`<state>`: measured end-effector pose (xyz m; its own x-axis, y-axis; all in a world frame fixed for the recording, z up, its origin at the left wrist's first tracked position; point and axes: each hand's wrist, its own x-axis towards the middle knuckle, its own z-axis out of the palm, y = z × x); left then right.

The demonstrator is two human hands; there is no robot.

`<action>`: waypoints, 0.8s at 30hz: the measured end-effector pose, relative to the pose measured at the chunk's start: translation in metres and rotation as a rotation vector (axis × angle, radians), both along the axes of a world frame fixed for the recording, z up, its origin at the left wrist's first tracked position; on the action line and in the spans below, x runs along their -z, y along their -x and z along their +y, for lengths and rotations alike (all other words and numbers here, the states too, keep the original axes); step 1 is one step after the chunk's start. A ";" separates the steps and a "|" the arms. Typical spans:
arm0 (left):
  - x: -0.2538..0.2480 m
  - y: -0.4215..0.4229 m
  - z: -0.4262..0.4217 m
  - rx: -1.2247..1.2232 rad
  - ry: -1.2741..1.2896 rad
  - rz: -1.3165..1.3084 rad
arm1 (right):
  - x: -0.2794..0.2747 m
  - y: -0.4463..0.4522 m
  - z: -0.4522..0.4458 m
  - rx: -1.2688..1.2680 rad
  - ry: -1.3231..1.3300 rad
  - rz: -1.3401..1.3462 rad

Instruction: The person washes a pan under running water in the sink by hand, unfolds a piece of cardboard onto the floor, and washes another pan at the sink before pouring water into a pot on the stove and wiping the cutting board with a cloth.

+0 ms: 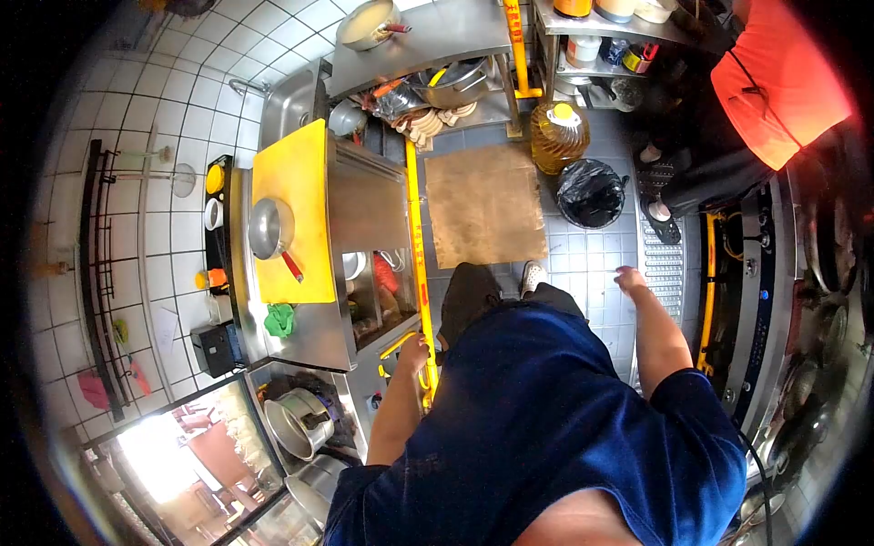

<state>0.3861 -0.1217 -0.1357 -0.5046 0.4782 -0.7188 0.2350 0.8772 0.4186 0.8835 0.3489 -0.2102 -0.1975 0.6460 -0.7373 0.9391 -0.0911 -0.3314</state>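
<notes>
My left hand point(414, 351) hangs at my side, close to a yellow handle point(393, 346) by the steel counter. Its fingers are mostly turned away, so I cannot make out whether they touch the handle. On the other side, my right hand point(628, 280) is held out over the tiled floor with loosely bent fingers and nothing in it. To the left, a saucepan point(270, 229) with a red handle rests on a yellow cutting board point(314, 173). A crumpled green cloth point(279, 319) lies beside the board.
Ahead on the floor lie a flat brown cardboard sheet point(487, 205), a large oil jug point(559, 136) and a black-lined bin point(591, 193). A co-worker in an orange top point(774, 86) stands at front right by the stove point(752, 291). A yellow rail point(418, 227) edges the counter.
</notes>
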 end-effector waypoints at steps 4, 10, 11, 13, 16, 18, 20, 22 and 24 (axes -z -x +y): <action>-0.023 0.000 0.003 0.023 0.011 0.065 | -0.011 0.051 0.003 -0.117 -0.063 0.070; -0.121 -0.023 0.065 -0.038 0.092 0.063 | 0.002 0.095 0.000 -0.225 -0.053 0.095; -0.122 -0.018 0.067 -0.047 0.121 0.123 | 0.009 0.099 0.000 -0.245 -0.038 0.064; -0.106 0.000 0.051 -0.100 0.047 0.300 | -0.017 0.112 -0.003 -0.182 0.011 0.094; -0.052 0.037 0.014 -0.196 -0.229 0.645 | 0.026 0.109 -0.004 -0.325 0.008 0.086; -0.055 0.066 0.029 -0.243 -0.370 0.855 | 0.017 0.122 -0.002 -0.381 0.015 0.046; -0.043 0.104 0.015 -0.126 -0.175 0.982 | 0.009 0.134 0.002 -0.362 0.041 0.042; -0.069 0.133 0.023 -0.125 -0.009 0.996 | 0.002 0.155 0.009 -0.444 0.026 0.003; -0.103 0.164 0.037 -0.172 0.064 1.008 | 0.033 0.172 0.021 -0.532 0.020 0.010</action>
